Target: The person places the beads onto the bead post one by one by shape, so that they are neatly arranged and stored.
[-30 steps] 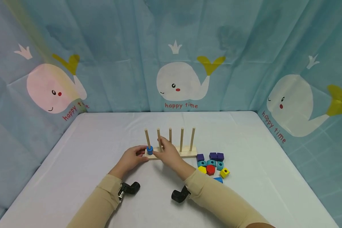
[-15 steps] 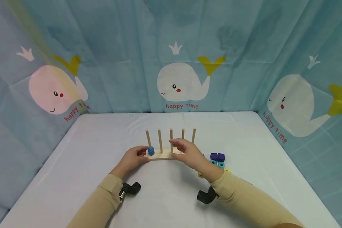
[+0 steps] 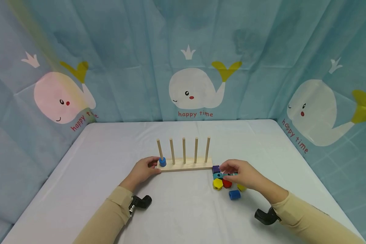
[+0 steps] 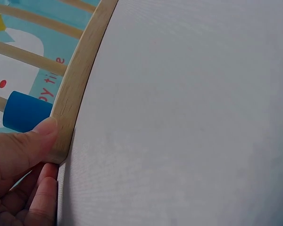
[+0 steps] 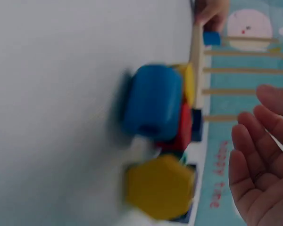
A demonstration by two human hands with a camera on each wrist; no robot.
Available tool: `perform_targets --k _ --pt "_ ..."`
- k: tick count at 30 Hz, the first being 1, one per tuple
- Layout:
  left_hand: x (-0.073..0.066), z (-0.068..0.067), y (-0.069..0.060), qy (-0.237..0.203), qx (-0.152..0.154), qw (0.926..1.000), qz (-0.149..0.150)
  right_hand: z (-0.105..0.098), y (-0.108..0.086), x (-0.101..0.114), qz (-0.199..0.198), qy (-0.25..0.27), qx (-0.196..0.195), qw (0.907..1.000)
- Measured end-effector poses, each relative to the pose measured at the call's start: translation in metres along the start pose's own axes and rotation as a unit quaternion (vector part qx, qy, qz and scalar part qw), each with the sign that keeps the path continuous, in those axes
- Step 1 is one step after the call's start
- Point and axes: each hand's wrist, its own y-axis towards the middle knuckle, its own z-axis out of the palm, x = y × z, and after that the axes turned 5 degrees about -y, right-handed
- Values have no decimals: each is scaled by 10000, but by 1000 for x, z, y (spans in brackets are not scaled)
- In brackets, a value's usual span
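Observation:
My left hand (image 3: 142, 170) grips the left end of a wooden peg board (image 3: 189, 166) with several upright pegs. In the left wrist view its thumb (image 4: 47, 128) presses the board's edge and the fingers curl by the end. A blue bead (image 3: 162, 162) sits at the bottom of the leftmost peg. My right hand (image 3: 244, 173) is over the loose beads, fingers loosely bent and holding nothing. Around it lie a purple bead (image 3: 216, 169), a teal bead (image 3: 217, 176), a yellow hexagonal bead (image 3: 218, 184), a red bead (image 3: 227, 184) and a blue cylindrical bead (image 3: 234, 195). The hand partly hides other beads.
A white cloth (image 3: 183, 210) covers the table. Behind it hangs a blue curtain (image 3: 134, 95) with whale prints. A black wrist camera (image 3: 265, 217) sticks out below the right sleeve, another black camera (image 3: 142, 202) by the left wrist.
My right hand has moved right, from beside the pegs to over the loose beads. The left hand stays on the board's left end, and the blue bead stays on its peg.

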Motion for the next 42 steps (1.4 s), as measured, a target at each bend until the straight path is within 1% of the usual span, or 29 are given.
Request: perform_targets --k 4,9,12,15,20,24,28,31,34,37,39,42 --pt "-1 0 1 -12 4 10000 1 -6 -14 -21 -236 -402 338 9983" --pt "-1 0 1 -18 1 10000 6 -6 -25 -38 -550 -617 616 9947" --pt "0 0 2 -25 -2 10000 6 -2 -27 -41 -671 -771 835 9913" --pt "0 1 3 -72 15 10000 12 2 -27 -41 -790 -953 969 9876" --pt "2 4 3 -83 9 10000 -5 8 -27 -38 -711 -1278 1072 9834" --pt "4 5 2 -80 -20 10000 -28 10 -27 -34 -741 -1452 1162 9798" --pt "4 5 2 -125 -61 9999 -12 3 -25 -30 -804 -1376 1055 9816" --pt "3 4 2 -161 -72 9998 -68 -7 -21 -26 -880 -1111 829 9864" --pt "2 3 2 -147 -66 9998 -94 -15 -12 -20 -1008 -802 485 9905" --pt "2 2 2 -122 -76 9998 -128 -20 -1 -13 -1094 -546 145 9924" --pt "1 2 1 -87 -82 9999 -123 -21 6 -8 -1067 -423 -79 9934" --pt "1 2 1 -81 -75 9999 -102 -19 17 4 -981 -61 -323 9946"
